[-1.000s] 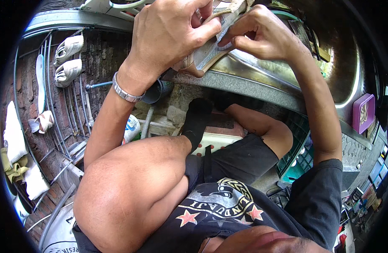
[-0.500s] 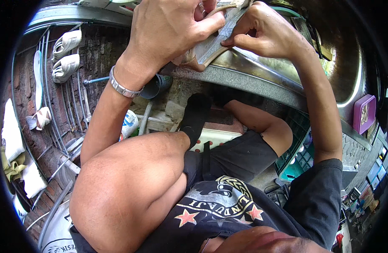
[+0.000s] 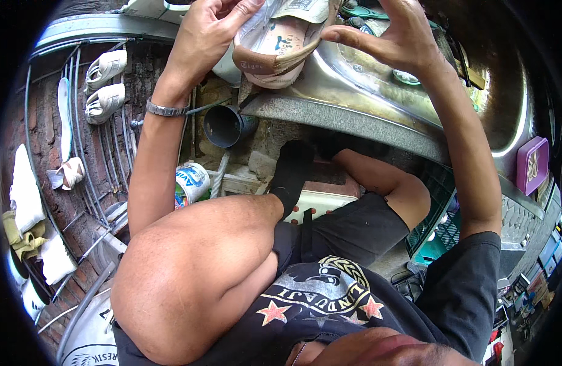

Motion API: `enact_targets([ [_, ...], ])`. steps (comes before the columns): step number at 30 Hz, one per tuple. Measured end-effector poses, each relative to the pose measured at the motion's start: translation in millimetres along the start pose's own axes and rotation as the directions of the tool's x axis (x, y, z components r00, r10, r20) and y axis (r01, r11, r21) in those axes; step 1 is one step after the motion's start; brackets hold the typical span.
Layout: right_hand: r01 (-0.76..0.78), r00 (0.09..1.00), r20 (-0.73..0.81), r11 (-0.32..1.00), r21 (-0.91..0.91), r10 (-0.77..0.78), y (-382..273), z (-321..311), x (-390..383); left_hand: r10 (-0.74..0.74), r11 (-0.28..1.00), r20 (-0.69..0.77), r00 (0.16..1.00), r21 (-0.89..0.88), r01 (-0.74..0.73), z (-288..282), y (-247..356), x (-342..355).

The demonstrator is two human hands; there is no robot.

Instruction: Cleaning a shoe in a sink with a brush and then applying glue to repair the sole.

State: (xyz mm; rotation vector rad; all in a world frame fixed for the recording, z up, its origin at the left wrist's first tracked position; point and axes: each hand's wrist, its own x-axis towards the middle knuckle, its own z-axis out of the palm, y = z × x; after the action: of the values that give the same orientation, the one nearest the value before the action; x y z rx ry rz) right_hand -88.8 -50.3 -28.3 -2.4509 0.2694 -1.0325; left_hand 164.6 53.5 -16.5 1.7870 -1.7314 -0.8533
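A tan and cream shoe (image 3: 275,64) is at the top middle, its opening facing me, the brown heel toward me and a marked insole inside. My left hand (image 3: 210,36) is closed at the shoe's left side, thumb along its edge; its other fingertips are partly cut off by the upper frame edge. My right hand (image 3: 403,39) is spread on the other side, its thumb tip at the shoe's right edge and its fingers running out of the picture. Below and to the right of the shoe lies the metal sink (image 3: 348,116).
Pale shoes (image 3: 105,104) hang on a wire rack at the left brick wall. A grey cup-shaped container (image 3: 223,127) and a white tub (image 3: 192,182) stand below the sink. A pink-purple dish (image 3: 530,166) is on the right rim; a green crate (image 3: 430,238) sits below it.
The shoe has turned, so its heel and insole now show. My left hand has shifted left; my right hand has gone from pinching the shoe to spread, up and to the right.
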Motion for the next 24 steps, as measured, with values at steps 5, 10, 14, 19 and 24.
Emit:
enact_targets([
  [5,0.019,1.000,-0.005,0.999,-0.026,-0.019,5,8,0,0.000,1.000,0.033,0.999,0.017,0.000,-2,1,0],
  [10,-0.001,1.000,-0.026,1.000,-0.019,0.001,7,8,-2,0.077,0.981,0.071,0.995,0.171,-0.088,3,23,-10],
  [14,-0.049,0.998,0.040,0.998,-0.038,0.051,11,8,-5,0.114,0.963,0.038,0.993,0.242,-0.120,9,30,-13],
  [19,0.180,0.971,-0.190,0.969,0.169,-0.147,24,23,-3,0.059,0.984,-0.038,0.998,0.169,-0.052,-2,23,-8],
  [24,0.260,0.948,-0.229,0.953,0.158,-0.221,33,28,-7,0.046,0.986,-0.017,0.999,0.159,-0.043,-4,22,-11],
])
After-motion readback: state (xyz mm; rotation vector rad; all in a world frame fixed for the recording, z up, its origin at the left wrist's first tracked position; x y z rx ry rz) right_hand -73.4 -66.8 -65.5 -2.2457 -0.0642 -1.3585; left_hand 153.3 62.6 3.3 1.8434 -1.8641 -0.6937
